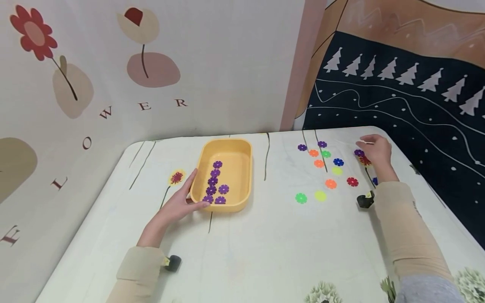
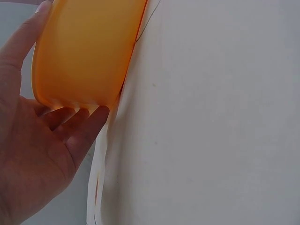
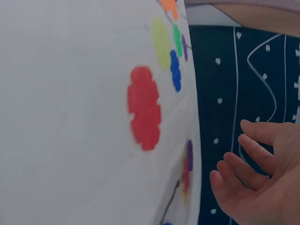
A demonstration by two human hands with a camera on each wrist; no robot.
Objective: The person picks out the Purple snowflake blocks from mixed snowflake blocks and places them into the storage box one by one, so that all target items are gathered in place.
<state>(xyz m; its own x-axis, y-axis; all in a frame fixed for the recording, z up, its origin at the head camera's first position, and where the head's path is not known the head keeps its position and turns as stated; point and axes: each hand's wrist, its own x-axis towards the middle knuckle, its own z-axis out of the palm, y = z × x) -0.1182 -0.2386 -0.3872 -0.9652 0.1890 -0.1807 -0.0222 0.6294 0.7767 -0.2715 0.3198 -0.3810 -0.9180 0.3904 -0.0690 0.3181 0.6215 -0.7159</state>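
My left hand (image 1: 179,203) grips the near left corner of a yellow plastic bin (image 1: 248,181), its thumb at the near rim and its fingers along the wall. Several purple snowflake-shaped plastic discs (image 1: 213,181) lie in the bin, mostly in a line along its left side. Over the table's far right my right hand (image 1: 379,150) hovers with loosely bent fingers and nothing between them, as the right wrist view (image 3: 262,168) also shows. Just beside its fingertips lies a purple disc (image 1: 358,152) on the cloth. A red disc (image 1: 352,182) rests nearby.
Scattered on the right half are orange discs (image 1: 331,184), green discs (image 1: 301,198), yellow discs (image 1: 320,196), blue discs (image 1: 338,162) and more purple discs (image 1: 302,147). A blue disc (image 1: 375,181) is partly hidden by the right forearm. A patterned white cloth (image 1: 265,252) covers the table, with wall hangings behind.
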